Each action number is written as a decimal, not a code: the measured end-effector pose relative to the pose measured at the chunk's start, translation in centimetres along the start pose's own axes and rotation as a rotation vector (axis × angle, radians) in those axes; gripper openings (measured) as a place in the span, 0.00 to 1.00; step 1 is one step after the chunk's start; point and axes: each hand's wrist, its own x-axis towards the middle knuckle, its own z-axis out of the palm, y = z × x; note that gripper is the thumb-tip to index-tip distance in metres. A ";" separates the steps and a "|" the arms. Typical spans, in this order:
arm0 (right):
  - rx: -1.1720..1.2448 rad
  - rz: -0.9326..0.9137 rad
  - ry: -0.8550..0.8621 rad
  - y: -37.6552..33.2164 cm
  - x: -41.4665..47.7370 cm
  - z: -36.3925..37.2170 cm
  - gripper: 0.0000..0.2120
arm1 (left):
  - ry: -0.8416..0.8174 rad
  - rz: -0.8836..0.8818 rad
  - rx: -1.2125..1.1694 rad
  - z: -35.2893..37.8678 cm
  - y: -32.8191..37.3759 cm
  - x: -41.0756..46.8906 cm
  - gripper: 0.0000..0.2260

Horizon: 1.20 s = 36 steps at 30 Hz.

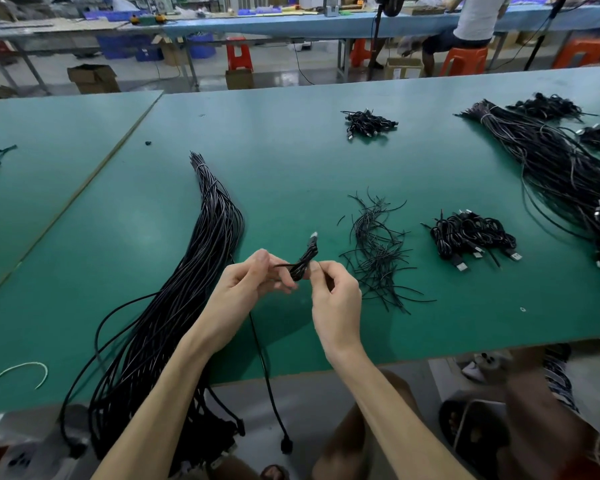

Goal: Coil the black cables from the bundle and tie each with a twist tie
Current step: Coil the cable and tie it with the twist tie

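- Both hands meet just above the green table point(291, 150): the left hand point(246, 285) and right hand point(335, 299) pinch a small coiled cable point(305, 259) between their fingertips.
- Its plug end tilts up and away from the hands; a thin twist tie point(282, 265) crosses it near the left thumb.
- To the left lies the long cable bundle point(205, 244); on the right lie loose twist ties point(378, 251), with finished coils point(471, 235) beyond.
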 end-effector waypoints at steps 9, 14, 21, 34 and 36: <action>-0.063 0.006 -0.124 -0.3 -0.3 0.0 0.13 | -0.018 0.048 0.153 0.0 0.0 0.1 0.23; -0.054 -0.028 -0.192 -0.4 -0.4 0.1 0.11 | 0.104 0.163 0.500 0.1 -0.1 0.2 0.14; -0.102 -0.284 -0.190 -1.1 -1.2 0.6 0.10 | 0.217 0.209 0.480 0.3 0.2 0.0 0.08; -0.066 -0.187 -0.026 -1.1 -0.8 0.2 0.10 | 0.014 0.044 0.048 -0.5 -0.3 -0.1 0.07; -0.038 -0.153 0.001 -1.1 -0.7 0.0 0.11 | -0.008 0.064 0.133 -0.4 -0.3 -0.2 0.08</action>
